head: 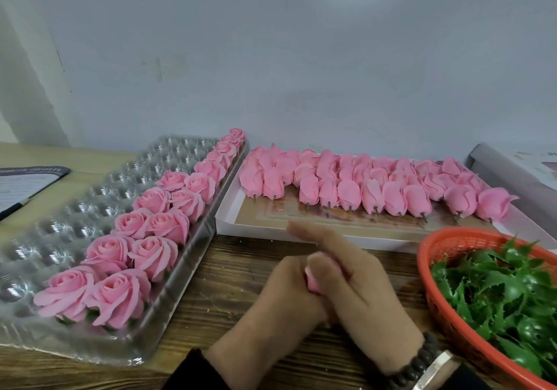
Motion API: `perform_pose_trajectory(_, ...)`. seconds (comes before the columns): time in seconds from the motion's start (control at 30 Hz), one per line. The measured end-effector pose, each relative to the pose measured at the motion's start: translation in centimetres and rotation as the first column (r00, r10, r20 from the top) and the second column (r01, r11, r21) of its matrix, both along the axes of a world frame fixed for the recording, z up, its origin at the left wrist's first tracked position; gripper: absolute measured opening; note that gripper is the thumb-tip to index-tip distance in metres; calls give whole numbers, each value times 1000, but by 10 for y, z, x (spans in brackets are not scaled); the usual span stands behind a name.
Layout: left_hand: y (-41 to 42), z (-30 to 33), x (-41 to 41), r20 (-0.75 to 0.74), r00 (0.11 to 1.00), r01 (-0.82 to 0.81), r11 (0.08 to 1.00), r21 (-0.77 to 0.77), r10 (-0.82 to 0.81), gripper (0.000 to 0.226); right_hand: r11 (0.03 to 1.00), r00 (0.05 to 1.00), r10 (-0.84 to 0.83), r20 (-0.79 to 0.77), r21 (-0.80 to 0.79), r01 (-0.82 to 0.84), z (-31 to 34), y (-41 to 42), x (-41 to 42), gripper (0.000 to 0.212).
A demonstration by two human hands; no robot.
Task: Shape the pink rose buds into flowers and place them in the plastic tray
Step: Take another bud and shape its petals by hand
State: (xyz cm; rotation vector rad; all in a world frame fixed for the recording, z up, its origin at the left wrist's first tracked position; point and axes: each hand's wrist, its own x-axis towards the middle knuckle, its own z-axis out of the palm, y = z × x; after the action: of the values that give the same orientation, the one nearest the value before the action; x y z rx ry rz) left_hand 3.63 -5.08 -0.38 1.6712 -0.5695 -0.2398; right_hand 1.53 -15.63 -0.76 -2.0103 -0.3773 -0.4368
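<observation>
Holding pink bud point(313, 282) between my hands: left hand point(286, 293) gripping it, right hand point(355, 281) fingers straight, pressing it, above surface point(229, 272).

At the bottom of the frame we wore dark sleeves point(187, 373), plus a dark beaded bracelet point(417, 362) and a silver band point(434, 370) on our right wrist.

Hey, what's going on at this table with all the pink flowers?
A person is working one pink bud between both hands, left hand curled around it, right hand pressed over it. The plastic tray holds opened roses along its right side. More buds wait in the white box.
</observation>
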Motion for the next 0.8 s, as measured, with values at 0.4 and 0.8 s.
perform_pose_trajectory(0.4, 3, -1, 5, 39, 984, -161, 954, -252, 177, 30, 968, 988, -133, 73, 225, 114, 3, -1, 4, 11)
perform_pose_trajectory(0.8, 3, 1, 3, -27, 986, -164, 954, -251, 162, 27, 948, 988, -139, 61, 296, 115, 0, 0, 3, 21)
